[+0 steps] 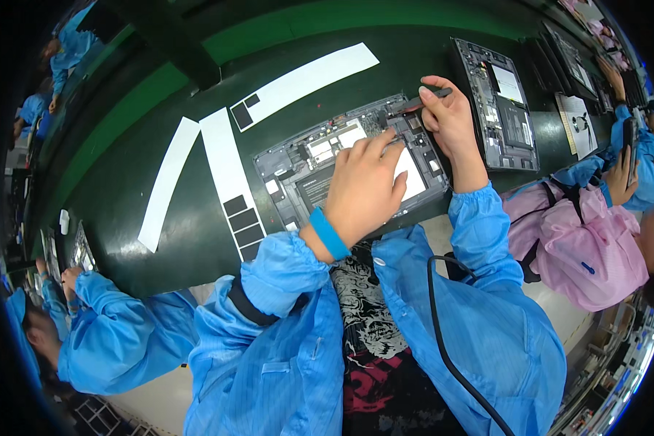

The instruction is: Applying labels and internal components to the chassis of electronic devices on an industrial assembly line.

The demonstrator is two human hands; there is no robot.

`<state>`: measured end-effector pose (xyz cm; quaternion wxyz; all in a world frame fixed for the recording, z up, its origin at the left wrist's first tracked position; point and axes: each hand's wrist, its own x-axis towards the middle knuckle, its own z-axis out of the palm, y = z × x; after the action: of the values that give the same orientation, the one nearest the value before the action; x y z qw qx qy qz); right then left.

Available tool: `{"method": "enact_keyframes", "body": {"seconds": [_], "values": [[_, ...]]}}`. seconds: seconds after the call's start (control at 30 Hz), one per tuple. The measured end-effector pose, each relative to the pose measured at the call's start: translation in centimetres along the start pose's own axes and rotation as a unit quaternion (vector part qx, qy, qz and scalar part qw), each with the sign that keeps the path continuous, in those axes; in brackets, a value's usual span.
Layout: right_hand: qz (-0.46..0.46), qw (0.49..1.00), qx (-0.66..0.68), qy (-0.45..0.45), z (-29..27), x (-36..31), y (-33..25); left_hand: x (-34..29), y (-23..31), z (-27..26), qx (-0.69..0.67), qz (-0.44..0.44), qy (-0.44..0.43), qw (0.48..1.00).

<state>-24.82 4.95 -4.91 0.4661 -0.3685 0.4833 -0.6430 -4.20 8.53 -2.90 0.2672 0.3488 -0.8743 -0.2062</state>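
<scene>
An opened laptop or tablet-like device lies in front of me, its boards, dark battery and white panels exposed. My left hand, with a blue band at the wrist, rests palm down across its middle, fingers stretched and holding nothing visible. At the device's far right corner my right hand pinches a pair of dark tweezers between thumb and fingers. The tips reach toward the inner parts near the far edge; exactly what they touch is too small to tell. My left hand covers part of the inside.
White strips lie beyond and left of the device, some carrying black rectangular pads. A second opened device sits to the right. Co-workers in blue and pink sit close on either side. A black cable hangs across my front.
</scene>
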Motion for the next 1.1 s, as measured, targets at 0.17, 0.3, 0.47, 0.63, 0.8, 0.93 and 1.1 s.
{"method": "enact_keyframes", "body": {"seconds": [0.17,0.3,0.47,0.63,0.8,0.93,1.1], "values": [[0.014,0.999,-0.02,-0.023,0.02,-0.06,0.06,-0.11,-0.02,-0.06,0.021,0.026,-0.015,0.999],[0.011,0.999,-0.033,-0.028,0.33,-0.22,-0.16,-0.13,-0.02,-0.2,0.013,0.023,-0.022,0.999],[0.007,0.999,-0.036,-0.029,0.14,-0.1,0.31,-0.22,-0.01,-0.23,0.013,0.028,-0.018,0.999],[0.004,0.999,-0.044,-0.018,0.27,-0.26,0.18,-0.27,0.07,-0.23,0.012,0.028,-0.017,0.999],[0.001,0.998,-0.045,-0.032,0.15,0.11,0.32,-0.08,-0.17,-0.18,0.006,0.027,-0.017,0.999],[0.0,0.999,-0.042,-0.031,0.1,0.08,0.41,-0.14,-0.19,-0.11,0.009,0.027,-0.016,0.999],[-0.003,0.998,-0.05,-0.03,0.12,0.0,0.4,-0.08,-0.28,0.06,0.005,0.026,-0.009,1.0]]}}
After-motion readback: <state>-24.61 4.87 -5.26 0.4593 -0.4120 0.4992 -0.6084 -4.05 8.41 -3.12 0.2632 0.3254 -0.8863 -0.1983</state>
